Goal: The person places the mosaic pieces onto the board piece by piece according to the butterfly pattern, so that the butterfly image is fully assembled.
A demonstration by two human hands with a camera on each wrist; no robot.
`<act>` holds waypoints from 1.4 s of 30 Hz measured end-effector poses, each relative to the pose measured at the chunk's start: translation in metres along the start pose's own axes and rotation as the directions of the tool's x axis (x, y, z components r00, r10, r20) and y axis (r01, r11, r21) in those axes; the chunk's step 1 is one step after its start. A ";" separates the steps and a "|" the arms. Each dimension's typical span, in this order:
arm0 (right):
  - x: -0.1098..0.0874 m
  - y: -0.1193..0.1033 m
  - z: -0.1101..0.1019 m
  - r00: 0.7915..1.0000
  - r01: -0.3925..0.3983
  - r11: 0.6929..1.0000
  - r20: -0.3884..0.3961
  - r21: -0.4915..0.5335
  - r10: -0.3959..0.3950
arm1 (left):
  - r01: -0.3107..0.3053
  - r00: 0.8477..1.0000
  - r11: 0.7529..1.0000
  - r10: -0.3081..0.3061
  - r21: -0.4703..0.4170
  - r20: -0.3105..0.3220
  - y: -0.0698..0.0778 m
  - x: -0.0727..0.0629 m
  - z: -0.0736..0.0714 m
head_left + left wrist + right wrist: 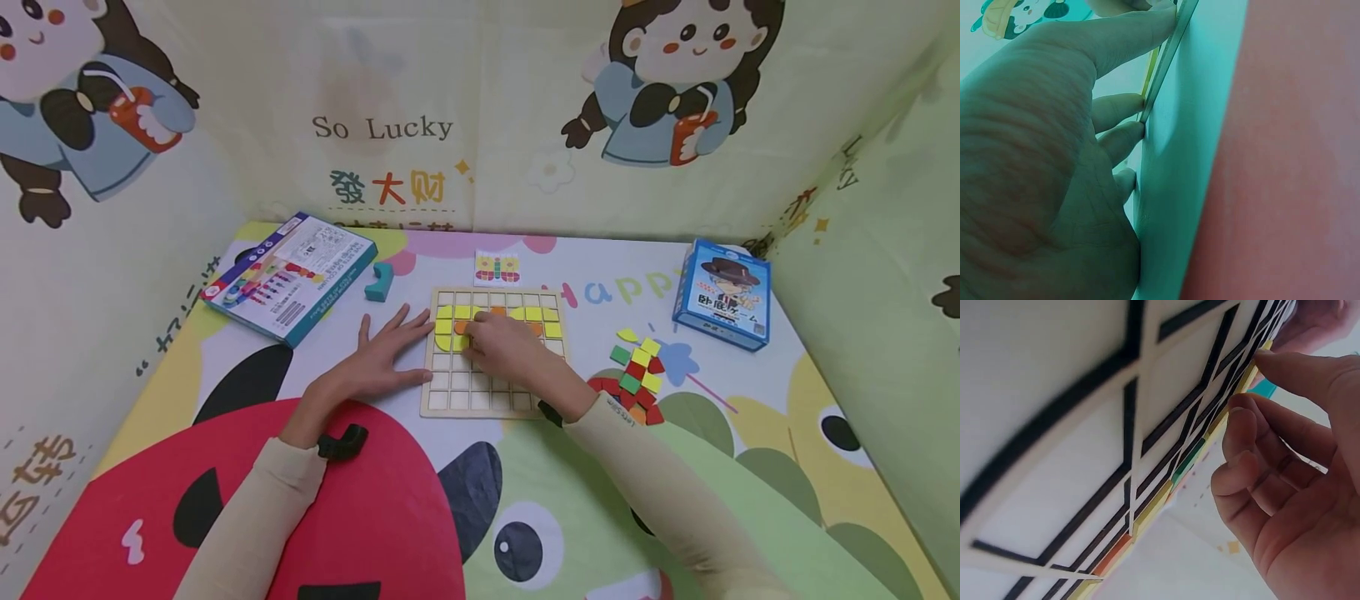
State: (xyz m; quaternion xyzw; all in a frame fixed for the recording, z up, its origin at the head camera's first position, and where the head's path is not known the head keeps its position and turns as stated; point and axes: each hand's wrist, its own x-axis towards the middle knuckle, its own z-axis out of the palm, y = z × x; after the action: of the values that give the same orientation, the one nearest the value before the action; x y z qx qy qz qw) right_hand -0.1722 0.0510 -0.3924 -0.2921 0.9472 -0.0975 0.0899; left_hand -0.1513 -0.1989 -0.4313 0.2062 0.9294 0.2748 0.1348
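A pale wooden grid board lies on the patterned tabletop, its upper rows partly filled with yellow tiles and orange tiles. My left hand rests flat beside the board with straight, spread fingers; its thumb and fingertips touch the left edge. Over the board's upper left part, my right hand has curled fingers, and its thumb and forefinger pinch a yellow tile low at the grid. The right wrist view also shows a green tile in the grid. Behind the board lies a small butterfly pattern card.
Loose yellow, green, red and orange tiles are heaped right of the board. A blue card-game box stands at the far right. Left of the board lie a large flat box and a teal curved piece. Printed cloth walls enclose the table.
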 end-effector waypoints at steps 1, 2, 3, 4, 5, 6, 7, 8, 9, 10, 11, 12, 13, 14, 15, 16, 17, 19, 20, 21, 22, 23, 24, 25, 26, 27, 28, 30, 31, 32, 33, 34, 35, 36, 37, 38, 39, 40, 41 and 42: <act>-0.001 0.001 0.000 1.000 -0.002 1.000 0.002 0.009 0.002 | 0.000 1.000 1.000 0.000 -0.002 -0.001 0.000 0.000 0.000; -0.002 0.002 -0.001 1.000 -0.005 1.000 0.003 0.018 0.005 | -0.001 1.000 1.000 0.001 -0.004 -0.002 0.000 0.000 0.001; -0.004 0.003 -0.002 1.000 -0.008 1.000 0.004 0.028 0.008 | 0.000 1.000 1.000 0.000 -0.007 -0.002 -0.001 0.000 0.001; -0.007 0.005 -0.003 1.000 -0.012 0.999 0.003 0.037 0.012 | -0.001 1.000 1.000 0.001 -0.009 -0.002 -0.001 0.000 0.002; -0.010 0.008 -0.005 1.000 -0.014 0.999 -0.004 0.044 0.014 | -0.003 1.000 1.000 0.003 -0.013 -0.003 -0.001 0.000 0.002; -0.013 0.012 -0.007 1.000 -0.017 0.999 -0.011 0.051 0.017 | -0.004 1.000 1.000 0.004 -0.014 -0.004 -0.001 0.000 0.002; -0.017 0.016 -0.009 1.000 -0.020 0.998 -0.021 0.054 0.021 | -0.005 1.000 1.000 0.005 -0.017 -0.005 -0.001 -0.001 0.002; -0.021 0.021 -0.012 0.999 -0.017 0.998 -0.033 0.056 0.019 | -0.005 1.000 1.000 0.005 -0.019 -0.004 -0.001 -0.001 0.002; -0.026 0.026 -0.014 0.999 -0.022 0.998 -0.044 0.062 0.025 | -0.006 1.000 1.000 0.006 -0.019 -0.004 -0.001 -0.001 0.002; -0.031 0.031 -0.016 0.998 -0.024 0.998 -0.059 0.064 0.028 | -0.005 1.000 1.000 0.005 -0.018 -0.003 -0.001 -0.001 0.002; -0.036 0.038 -0.017 0.997 -0.028 0.997 -0.076 0.066 0.033 | -0.003 1.000 1.000 0.003 -0.018 -0.003 -0.001 -0.001 0.002; -0.041 0.044 -0.019 0.995 -0.034 0.997 -0.087 0.072 0.041 | -0.001 1.000 1.000 0.001 -0.017 -0.002 -0.001 -0.001 0.003; -0.046 0.051 -0.020 0.994 -0.038 0.996 -0.101 0.075 0.045 | 0.001 1.000 1.000 -0.001 -0.015 -0.002 -0.001 0.000 0.003; -0.051 0.059 -0.021 0.992 -0.042 0.996 -0.113 0.080 0.051 | 0.003 1.000 1.000 -0.003 -0.013 -0.001 -0.001 0.000 0.003; -0.057 0.066 -0.022 0.990 -0.055 0.994 -0.122 0.089 0.066 | 0.004 1.000 1.000 -0.004 -0.012 -0.001 -0.001 0.000 0.003; -0.062 0.074 -0.023 0.988 -0.064 0.994 -0.131 0.093 0.076 | 0.006 1.000 1.000 -0.006 -0.013 -0.001 -0.001 0.000 0.003; -0.067 0.082 -0.024 0.987 -0.076 0.992 -0.133 0.100 0.089 | 0.007 1.000 1.000 -0.007 -0.015 -0.002 -0.001 0.000 0.003; -0.077 0.097 -0.026 0.984 -0.111 0.986 -0.127 0.122 0.126 | 0.006 1.000 1.000 -0.006 -0.018 -0.003 0.000 -0.001 0.002; -0.083 0.105 -0.027 0.981 -0.133 0.982 -0.121 0.135 0.149 | 0.007 1.000 1.000 -0.007 -0.017 -0.002 0.000 -0.001 0.002; -0.088 0.113 -0.028 0.978 -0.157 0.977 -0.113 0.144 0.174 | 0.007 1.000 1.000 -0.007 -0.016 -0.002 0.000 -0.001 0.002; -0.093 0.121 -0.029 0.975 -0.179 0.972 -0.102 0.152 0.196 | 0.006 1.000 1.000 -0.006 -0.016 -0.001 0.000 -0.001 0.002; -0.099 0.128 -0.030 0.973 -0.195 0.968 -0.092 0.159 0.212 | 0.006 1.000 1.000 -0.006 -0.015 -0.001 0.000 -0.002 0.002; -0.104 0.135 -0.030 0.970 -0.212 0.964 -0.087 0.162 0.228 | 0.007 1.000 1.000 -0.007 -0.013 0.000 0.000 -0.002 0.002; -0.108 0.143 -0.031 0.968 -0.221 0.962 -0.086 0.160 0.237 | 0.008 1.000 1.000 -0.008 -0.010 0.000 0.000 -0.001 0.002; -0.113 0.149 -0.033 0.965 -0.231 0.960 -0.084 0.159 0.247 | 0.009 1.000 1.000 -0.009 -0.010 0.000 0.000 -0.001 0.002; -0.117 0.156 -0.034 0.963 -0.242 0.958 -0.081 0.154 0.256 | 0.008 1.000 1.000 -0.008 -0.010 0.000 0.000 -0.001 0.002; -0.121 0.162 -0.035 0.961 -0.250 0.956 -0.079 0.155 0.265 | 0.008 1.000 1.000 -0.008 -0.011 -0.001 0.000 -0.002 0.002; -0.129 0.173 -0.037 0.957 -0.266 0.952 -0.076 0.152 0.279 | 0.007 1.000 1.000 -0.008 -0.011 -0.001 0.000 -0.001 0.003; -0.132 0.178 -0.038 0.955 -0.273 0.950 -0.072 0.153 0.286 | 0.004 1.000 1.000 -0.004 -0.011 -0.001 0.000 -0.001 0.003; -0.135 0.182 -0.039 0.954 -0.281 0.947 -0.067 0.155 0.294 | 0.001 1.000 1.000 -0.001 -0.011 0.000 0.000 -0.001 0.003; -0.138 0.186 -0.039 0.952 -0.287 0.945 -0.062 0.156 0.299 | -0.001 1.000 1.000 0.001 -0.009 0.001 0.000 -0.001 0.003; -0.141 0.190 -0.040 0.951 -0.291 0.943 -0.054 0.161 0.303 | -0.001 1.000 1.000 0.001 -0.007 0.002 -0.001 -0.001 0.003; -0.143 0.193 -0.040 0.951 -0.296 0.942 -0.047 0.161 0.306 | -0.002 1.000 1.000 0.002 -0.007 0.003 0.000 -0.001 0.003; -0.145 0.195 -0.040 0.950 -0.300 0.940 -0.041 0.160 0.310 | -0.004 1.000 1.000 0.004 -0.004 0.003 0.000 -0.001 0.003; -0.146 0.197 -0.040 0.949 -0.304 0.939 -0.034 0.161 0.313 | -0.005 1.000 1.000 0.005 -0.002 0.002 0.000 -0.001 0.003; -0.147 0.199 -0.040 0.949 -0.307 0.939 -0.030 0.159 0.315 | -0.006 1.000 1.000 0.006 -0.001 0.001 0.000 0.000 0.002; -0.148 0.200 -0.039 0.948 -0.308 0.939 -0.027 0.155 0.316 | -0.004 1.000 1.000 0.004 0.003 0.000 0.000 0.000 0.002; -0.149 0.202 -0.039 0.948 -0.309 0.938 -0.024 0.155 0.316 | -0.002 1.000 1.000 0.002 0.007 -0.001 0.000 0.000 0.002; -0.149 0.203 -0.038 0.949 -0.307 0.940 -0.026 0.150 0.314 | -0.002 1.000 1.000 0.002 0.008 -0.003 0.001 0.000 0.001; -0.149 0.204 -0.037 0.949 -0.306 0.941 -0.030 0.145 0.313 | -0.002 1.000 1.000 0.002 0.011 -0.003 0.001 0.000 0.001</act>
State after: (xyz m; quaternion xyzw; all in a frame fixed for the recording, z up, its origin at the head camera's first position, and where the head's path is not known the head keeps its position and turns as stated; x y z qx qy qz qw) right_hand -0.1683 0.3062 -0.3882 -0.1299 0.9742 -0.1553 0.0995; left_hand -0.1507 -0.1976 -0.4317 0.2076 0.9309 0.2702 0.1318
